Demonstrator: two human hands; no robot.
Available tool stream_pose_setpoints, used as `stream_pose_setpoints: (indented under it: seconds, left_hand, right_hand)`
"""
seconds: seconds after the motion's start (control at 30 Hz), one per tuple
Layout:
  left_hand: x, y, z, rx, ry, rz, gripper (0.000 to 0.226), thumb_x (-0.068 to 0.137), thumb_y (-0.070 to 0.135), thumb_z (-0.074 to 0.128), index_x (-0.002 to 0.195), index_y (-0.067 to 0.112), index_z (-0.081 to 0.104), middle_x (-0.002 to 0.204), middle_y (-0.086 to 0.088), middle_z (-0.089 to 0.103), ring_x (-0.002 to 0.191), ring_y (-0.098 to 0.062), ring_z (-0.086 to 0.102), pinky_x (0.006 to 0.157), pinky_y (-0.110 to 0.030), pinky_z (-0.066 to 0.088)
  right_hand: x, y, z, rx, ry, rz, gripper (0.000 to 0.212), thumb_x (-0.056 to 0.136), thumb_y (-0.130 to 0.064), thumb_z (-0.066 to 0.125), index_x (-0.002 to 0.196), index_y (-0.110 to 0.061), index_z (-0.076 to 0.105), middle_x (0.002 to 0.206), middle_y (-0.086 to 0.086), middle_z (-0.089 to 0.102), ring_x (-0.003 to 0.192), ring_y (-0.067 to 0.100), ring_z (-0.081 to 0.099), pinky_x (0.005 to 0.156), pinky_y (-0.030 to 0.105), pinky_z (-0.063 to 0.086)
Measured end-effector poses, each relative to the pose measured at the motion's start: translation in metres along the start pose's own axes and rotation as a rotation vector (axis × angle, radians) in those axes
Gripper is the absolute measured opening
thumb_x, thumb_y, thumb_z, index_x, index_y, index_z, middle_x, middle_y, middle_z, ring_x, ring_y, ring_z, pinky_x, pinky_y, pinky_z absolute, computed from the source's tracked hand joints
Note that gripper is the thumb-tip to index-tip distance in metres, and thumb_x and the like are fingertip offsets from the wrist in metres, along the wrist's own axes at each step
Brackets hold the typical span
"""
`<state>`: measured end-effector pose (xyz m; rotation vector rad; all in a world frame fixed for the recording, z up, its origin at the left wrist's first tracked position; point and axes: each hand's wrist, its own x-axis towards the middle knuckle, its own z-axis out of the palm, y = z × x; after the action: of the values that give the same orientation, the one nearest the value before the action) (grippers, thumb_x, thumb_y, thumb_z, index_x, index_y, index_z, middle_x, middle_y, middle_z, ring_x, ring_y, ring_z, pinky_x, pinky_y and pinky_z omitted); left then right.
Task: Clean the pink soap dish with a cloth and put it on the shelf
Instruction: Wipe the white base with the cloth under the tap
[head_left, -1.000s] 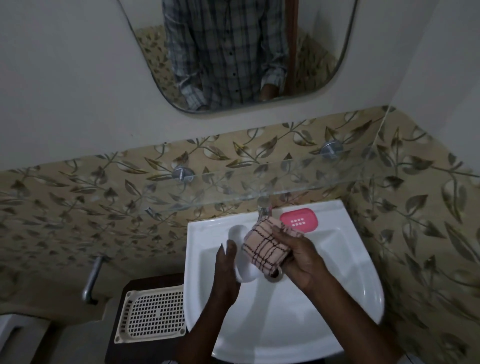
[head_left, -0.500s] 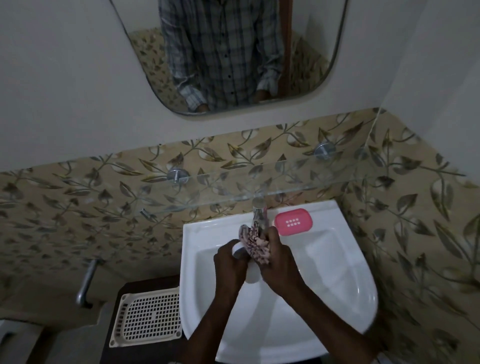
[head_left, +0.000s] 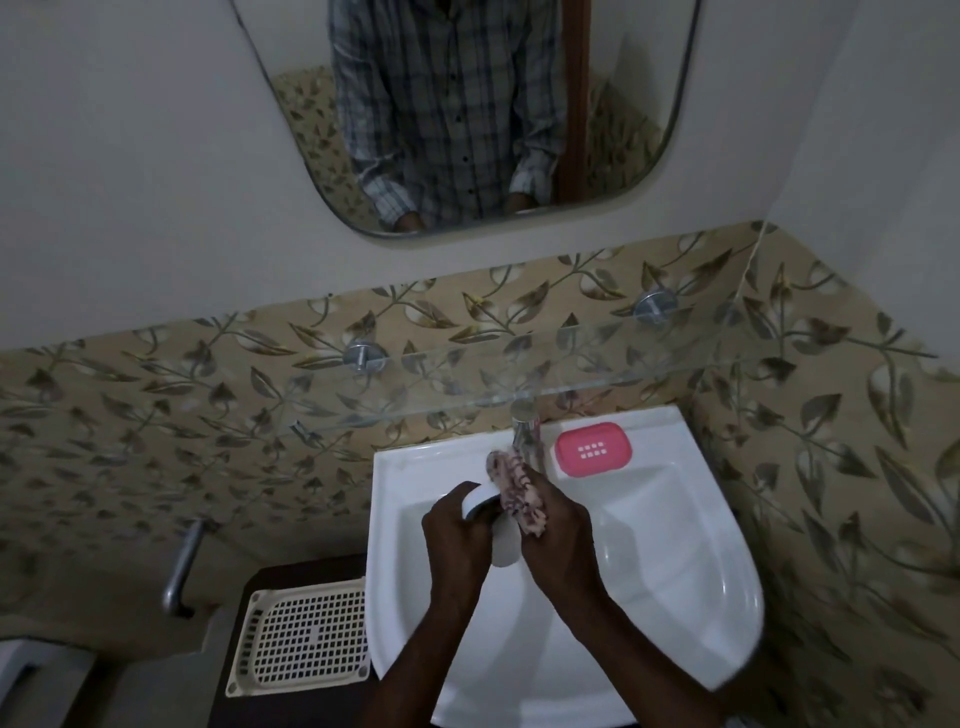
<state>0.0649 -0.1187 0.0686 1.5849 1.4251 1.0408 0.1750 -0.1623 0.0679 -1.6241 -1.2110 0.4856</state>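
Observation:
The pink soap dish tray (head_left: 594, 449), with a small grid of holes, lies on the back rim of the white sink (head_left: 727, 551), right of the tap (head_left: 524, 422). Over the basin my left hand (head_left: 453, 538) holds a white dish piece (head_left: 477, 500) on edge. My right hand (head_left: 560, 525) grips a bunched pink checked cloth (head_left: 517, 488) and presses it against that white piece. The two hands touch each other. A glass shelf (head_left: 519, 364) runs along the tiled wall just above the sink, with nothing on it.
A mirror (head_left: 623, 104) hangs above the shelf. A cream perforated basket (head_left: 306, 639) sits on a dark stand left of the sink. A metal handle (head_left: 179, 566) sticks out from the left wall. The tiled side wall stands close on the right.
The cloth, spread over the white piece a second ago, is now bunched in my right hand. Both hands have drawn together over the basin. The pink tray has stayed put.

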Motion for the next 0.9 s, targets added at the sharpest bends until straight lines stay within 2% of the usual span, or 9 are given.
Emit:
stream_pose_setpoints:
  seconds: [0.1, 0.2, 0.27, 0.33, 0.47, 0.6, 0.7, 0.8, 0.9]
  left_hand:
    - [-0.013, -0.009, 0.004, -0.047, 0.079, -0.057, 0.009, 0.079, 0.02, 0.066, 0.074, 0.025, 0.072, 0.073, 0.009, 0.074, 0.07, -0.002, 0.068, 0.058, -0.02, 0.051]
    - [-0.024, -0.013, 0.01, -0.163, 0.18, -0.155, 0.021, 0.085, 0.01, 0.071, 0.087, 0.031, 0.077, 0.085, 0.017, 0.077, 0.08, -0.001, 0.071, 0.065, -0.01, 0.052]
    - [-0.026, -0.016, 0.011, -0.204, 0.208, -0.213, 0.019, 0.085, 0.011, 0.074, 0.093, 0.027, 0.078, 0.088, 0.012, 0.078, 0.083, -0.005, 0.072, 0.07, -0.018, 0.058]
    - [-0.024, -0.015, 0.011, -0.168, 0.17, -0.259, 0.019, 0.082, 0.016, 0.078, 0.098, 0.027, 0.075, 0.092, 0.01, 0.078, 0.088, -0.01, 0.072, 0.08, -0.035, 0.061]
    - [-0.011, -0.003, 0.004, 0.281, 0.036, -0.105, 0.046, 0.078, 0.028, 0.08, 0.122, 0.024, 0.067, 0.118, 0.008, 0.072, 0.107, -0.014, 0.066, 0.095, -0.035, 0.055]
    - [0.013, 0.013, 0.006, 0.705, -0.142, -0.004, 0.025, 0.088, 0.03, 0.063, 0.108, 0.016, 0.067, 0.107, -0.004, 0.074, 0.104, -0.028, 0.068, 0.078, -0.033, 0.051]
    - [0.018, 0.008, 0.008, 0.708, -0.218, -0.018, 0.023, 0.093, 0.028, 0.06, 0.096, 0.009, 0.072, 0.1, -0.011, 0.075, 0.099, -0.032, 0.067, 0.076, -0.035, 0.05]
    - [0.005, -0.001, 0.016, 0.637, -0.112, 0.002, 0.02, 0.094, 0.022, 0.061, 0.094, 0.01, 0.077, 0.093, -0.011, 0.078, 0.091, -0.031, 0.071, 0.076, -0.035, 0.053]
    - [-0.012, -0.01, 0.024, 0.538, -0.019, -0.044, 0.014, 0.09, 0.014, 0.063, 0.085, 0.01, 0.075, 0.082, -0.01, 0.078, 0.081, -0.03, 0.073, 0.07, -0.033, 0.052]
  right_hand:
    - [-0.006, 0.012, 0.002, -0.051, 0.003, 0.199, 0.031, 0.084, -0.004, 0.066, 0.115, -0.008, 0.068, 0.093, 0.009, 0.077, 0.084, 0.028, 0.072, 0.068, 0.035, 0.06]
    - [0.002, 0.014, 0.003, -0.06, -0.054, 0.236, 0.033, 0.089, -0.01, 0.063, 0.121, -0.015, 0.067, 0.102, 0.004, 0.077, 0.086, 0.025, 0.073, 0.072, 0.037, 0.061]
    - [0.003, 0.017, 0.002, -0.102, -0.078, 0.252, 0.036, 0.089, -0.008, 0.062, 0.124, -0.013, 0.066, 0.109, 0.006, 0.076, 0.097, 0.024, 0.071, 0.081, 0.037, 0.06]
    - [0.005, 0.02, -0.001, -0.181, -0.102, 0.222, 0.037, 0.086, -0.001, 0.063, 0.122, -0.008, 0.066, 0.111, 0.01, 0.075, 0.101, 0.026, 0.07, 0.082, 0.038, 0.06]
    - [0.022, 0.014, -0.013, -0.386, -0.177, -0.047, 0.033, 0.075, -0.007, 0.079, 0.107, -0.004, 0.071, 0.099, 0.013, 0.075, 0.088, 0.031, 0.072, 0.074, 0.035, 0.06]
    - [0.028, 0.006, -0.013, -0.434, -0.201, -0.252, 0.013, 0.08, -0.009, 0.072, 0.093, -0.008, 0.07, 0.086, 0.008, 0.071, 0.077, 0.028, 0.069, 0.062, 0.035, 0.056]
    - [0.024, 0.008, -0.01, -0.403, -0.197, -0.099, 0.025, 0.077, -0.007, 0.074, 0.101, -0.008, 0.069, 0.094, 0.009, 0.072, 0.084, 0.028, 0.069, 0.068, 0.037, 0.056]
    - [0.026, 0.011, -0.009, -0.311, -0.13, 0.21, 0.032, 0.076, 0.003, 0.066, 0.106, -0.004, 0.067, 0.098, 0.014, 0.074, 0.091, 0.035, 0.069, 0.071, 0.039, 0.06]
    - [0.029, 0.015, -0.007, -0.273, -0.103, 0.367, 0.025, 0.079, 0.0, 0.06, 0.102, -0.003, 0.069, 0.097, 0.017, 0.074, 0.092, 0.037, 0.068, 0.074, 0.038, 0.059]
